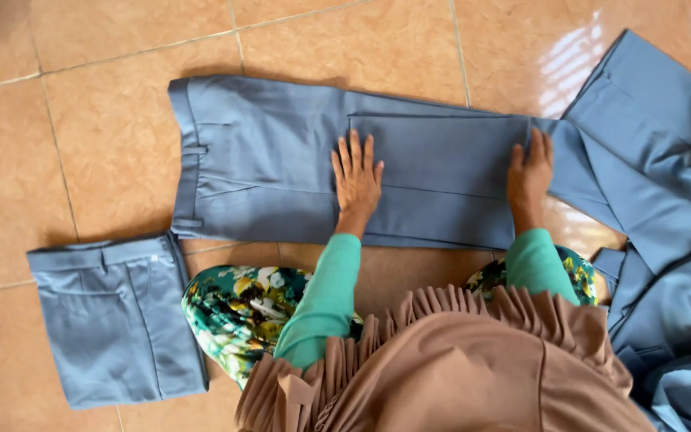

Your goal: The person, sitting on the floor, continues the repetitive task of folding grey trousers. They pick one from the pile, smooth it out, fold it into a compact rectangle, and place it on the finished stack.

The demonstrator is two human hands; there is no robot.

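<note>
Trousers [281,160] — smooth, matt grey-blue woven cloth; floor tiles [113,120] — glazed ceramic, glossy where light strikes.

grey-blue trousers [281,160], orange floor tiles [105,104], green sleeves [325,296]

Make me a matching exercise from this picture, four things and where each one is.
Things:
1. left hand
2. right hand
3. folded trousers
4. heap of blue-grey garments

Places:
a. lower left floor tiles
b. right edge of the folded-over leg
c. far right of the view
d. flat on the middle of the trousers being folded

Pairs: 1-d, 2-b, 3-a, 4-c
</note>
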